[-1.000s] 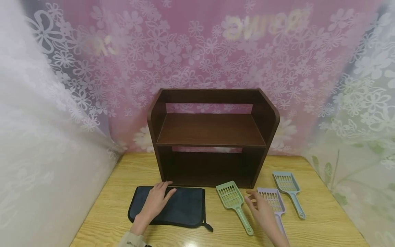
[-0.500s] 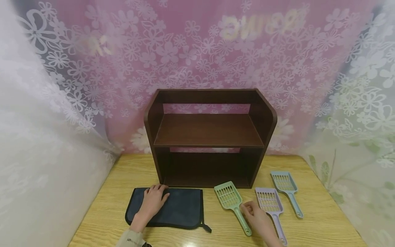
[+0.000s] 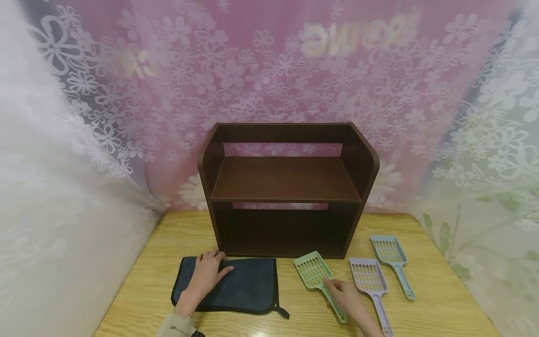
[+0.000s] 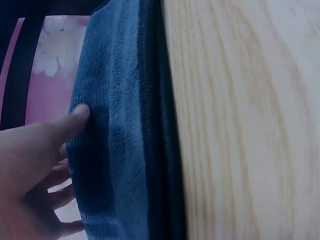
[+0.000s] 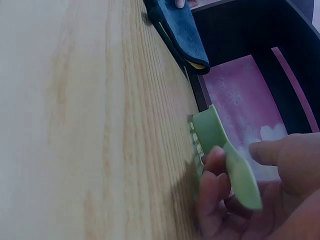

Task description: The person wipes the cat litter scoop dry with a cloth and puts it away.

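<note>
A folded dark blue plush cloth (image 3: pixel 248 285) with black edging and a loop lies on the table at the left. My left hand (image 3: pixel 206 276) grips its far edge: the thumb is on top in the left wrist view and the other fingers reach past the edge, their tips partly hidden. My right hand (image 3: pixel 347 297) pinches the green cat litter scoop (image 3: pixel 313 269) where handle meets slotted pan. In the right wrist view, the scoop's handle (image 5: pixel 243 180) stands between thumb and fingers, and its pan is tilted on edge.
A dark brown two-tier shelf (image 3: pixel 286 180) stands behind the cloth and green scoop. Right of my right hand lie a purple litter scoop (image 3: pixel 370 278) and a blue litter scoop (image 3: pixel 389 252). Floral curtain (image 3: pixel 273 61) surrounds the wooden table (image 3: pixel 168 234).
My right hand has moved left from beside the purple scoop and taken hold of the green scoop, which has shifted slightly. My left thumb and fingers have drawn in at the cloth's far edge.
</note>
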### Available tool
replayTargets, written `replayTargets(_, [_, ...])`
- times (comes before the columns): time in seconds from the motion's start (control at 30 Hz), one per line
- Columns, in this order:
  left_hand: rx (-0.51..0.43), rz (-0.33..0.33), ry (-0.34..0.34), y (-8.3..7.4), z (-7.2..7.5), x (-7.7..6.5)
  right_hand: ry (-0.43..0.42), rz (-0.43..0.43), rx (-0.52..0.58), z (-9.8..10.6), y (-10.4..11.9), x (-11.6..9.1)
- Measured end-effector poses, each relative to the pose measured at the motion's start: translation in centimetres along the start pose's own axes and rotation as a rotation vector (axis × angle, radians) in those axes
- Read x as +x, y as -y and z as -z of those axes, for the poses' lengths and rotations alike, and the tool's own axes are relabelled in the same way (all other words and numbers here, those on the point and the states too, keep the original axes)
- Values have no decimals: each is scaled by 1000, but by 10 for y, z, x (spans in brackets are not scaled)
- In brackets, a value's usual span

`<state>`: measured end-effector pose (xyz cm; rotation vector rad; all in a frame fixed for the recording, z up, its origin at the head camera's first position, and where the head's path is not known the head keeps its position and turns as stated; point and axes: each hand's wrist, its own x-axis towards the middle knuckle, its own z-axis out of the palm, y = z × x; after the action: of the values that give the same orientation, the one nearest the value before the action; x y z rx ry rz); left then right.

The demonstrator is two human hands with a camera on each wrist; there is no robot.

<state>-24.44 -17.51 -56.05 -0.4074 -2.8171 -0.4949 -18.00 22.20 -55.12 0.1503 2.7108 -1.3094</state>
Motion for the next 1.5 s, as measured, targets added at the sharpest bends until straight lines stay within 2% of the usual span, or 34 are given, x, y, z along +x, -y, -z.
replayTargets(0.2, [-4, -24, -8, -2, 8, -1, 96, -60, 187, 0, -3, -1])
replayTargets(0.3, [-26, -55, -50, -5, 13, -2, 91, -47, 189, 0, -4, -1])
replayTargets(0.53, [-58, -129, -196, -13, 24, -1, 75, -43, 228, 3, 0, -2])
replayTargets(0.73, [-122, -257, -356, -20, 32, 2, 69, -30, 252, 6, 5, -3])
replayTargets(0.87, [-179, -311, -417, -27, 37, 5, 61, -49, 288, 8, 9, -5])
replayTargets(1.0, [-274, -340, -434, -33, 42, 7, 37, -70, 290, 10, 13, -6])
replayTargets(1.17, [-363, -359, -423, -38, 46, 8, 28, -94, 306, 12, 16, -7])
replayTargets(1.37, [-381, -333, -424, -41, 47, 8, 45, -80, 342, 15, 19, -8])
replayTargets(1.5, [-352, -327, -440, -44, 48, 7, 64, -63, 377, 17, 19, -9])
